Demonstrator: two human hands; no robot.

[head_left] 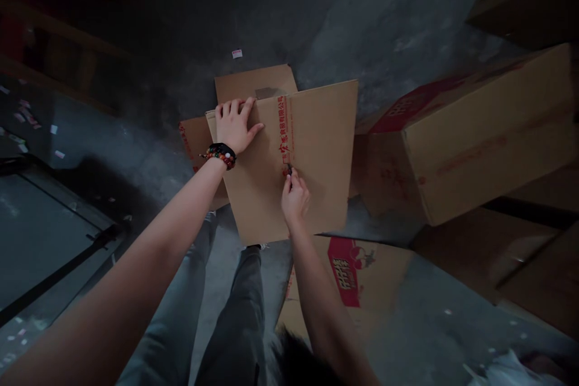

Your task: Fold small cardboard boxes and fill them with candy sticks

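A cardboard box point(321, 126) stands in front of my legs, its flat brown face marked with a strip of red printed characters. My left hand point(234, 126) lies on the far left part of that face with its fingers spread toward the far edge. In my right hand point(296, 196) is a small dark cutter point(289, 169), mostly hidden by the fingers. Its tip touches or hovers just over the red print near the middle of the face; which of the two I cannot tell. Open flaps point(253, 79) stick out beyond the box's far side and left side.
On the right, a closed carton point(493, 139) leans among other brown boxes. A flattened carton with a red label point(346, 271) lies near my right forearm. At the left is a grey panel with a dark bar point(58, 271). Paper scraps point(237, 53) dot the floor.
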